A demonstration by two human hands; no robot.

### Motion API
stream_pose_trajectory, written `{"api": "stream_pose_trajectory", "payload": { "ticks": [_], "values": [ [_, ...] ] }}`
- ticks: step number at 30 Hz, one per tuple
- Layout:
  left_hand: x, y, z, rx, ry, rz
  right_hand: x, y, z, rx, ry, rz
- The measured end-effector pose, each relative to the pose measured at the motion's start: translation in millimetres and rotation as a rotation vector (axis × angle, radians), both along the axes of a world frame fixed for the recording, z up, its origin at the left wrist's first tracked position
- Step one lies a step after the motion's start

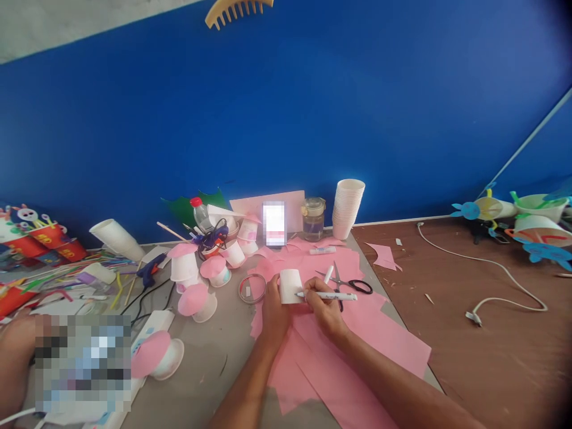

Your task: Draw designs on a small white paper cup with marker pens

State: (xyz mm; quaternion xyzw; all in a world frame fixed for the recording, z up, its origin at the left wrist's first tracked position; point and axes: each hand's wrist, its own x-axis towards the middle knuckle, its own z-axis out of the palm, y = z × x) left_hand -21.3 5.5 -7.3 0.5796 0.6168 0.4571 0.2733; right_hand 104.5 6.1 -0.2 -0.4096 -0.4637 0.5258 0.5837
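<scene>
My left hand [273,310] is wrapped round a white paper cup [291,285] lying on its side over pink paper sheets [353,351]. My right hand [324,308] pinches a white marker pen [328,295], its tip touching the cup's side. Black-handled scissors [351,283] lie just beyond the pen, with the pen's white cap [328,274] beside them. A roll of clear tape [251,288] rests left of the cup.
A stack of white paper cups [347,208], a glass jar [313,218] and a phone [274,223] stand at the back. Several pink-topped cups [196,298], a glue gun [149,271] and straws lie left. A white cable [487,280] crosses the brown floor right. Another person's arm [13,357] shows bottom left.
</scene>
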Motion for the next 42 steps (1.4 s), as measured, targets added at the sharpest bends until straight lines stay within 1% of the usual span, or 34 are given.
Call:
{"api": "stream_pose_trajectory", "payload": {
  "ticks": [2,5,9,12,14,16,18,20,22,27,31,33,37,39,42],
  "values": [
    [-0.4,0.3,-1.3,-0.009,-0.005,0.004,-1.3,0.4,-2.1,-0.037,0.084,-0.032],
    [-0.6,0.8,-1.9,-0.019,-0.018,0.003,-1.6,1.7,-5.3,-0.065,0.168,0.015],
    [-0.3,1.0,-0.6,-0.011,-0.029,-0.006,1.2,2.5,-4.5,-0.024,0.073,0.072],
    [0.3,0.7,1.0,-0.021,-0.037,-0.005,2.9,1.9,-0.8,-0.005,0.002,0.082],
    [0.7,0.6,1.9,-0.026,-0.044,0.01,2.7,1.5,0.8,-0.008,-0.008,0.067],
    [0.9,0.7,2.3,-0.029,-0.056,0.02,1.6,1.9,0.6,-0.026,0.028,0.03],
    [0.8,1.0,2.1,-0.03,-0.068,0.021,0.3,3.1,-1.5,-0.067,0.116,0.007],
    [0.5,1.5,1.4,-0.03,-0.068,0.019,-0.3,4.9,-4.4,-0.108,0.2,0.012],
    [0.2,2.0,0.3,-0.032,-0.057,0.015,0.2,6.3,-6.9,-0.118,0.221,0.038],
    [-0.4,2.2,-2.1,-0.02,-0.048,0.023,3.9,5.6,-5.9,-0.037,0.06,0.099],
    [-0.8,2.4,-2.8,-0.03,-0.064,0.032,3.6,3.4,0.1,-0.035,0.017,0.085],
    [-1.3,2.8,-4.0,-0.041,-0.08,0.029,2.2,3.0,1.9,-0.06,0.049,0.045],
    [-2.5,3.5,-7.5,-0.05,-0.093,0.02,0.5,5.0,0.6,-0.161,0.246,-0.015],
    [-2.7,3.6,-8.2,-0.041,-0.098,0.011,1.0,6.8,-1.8,-0.188,0.281,0.0],
    [-2.2,3.4,-6.9,-0.03,-0.105,0.012,2.5,8.5,-5.8,-0.166,0.244,0.064]
  ]
}}
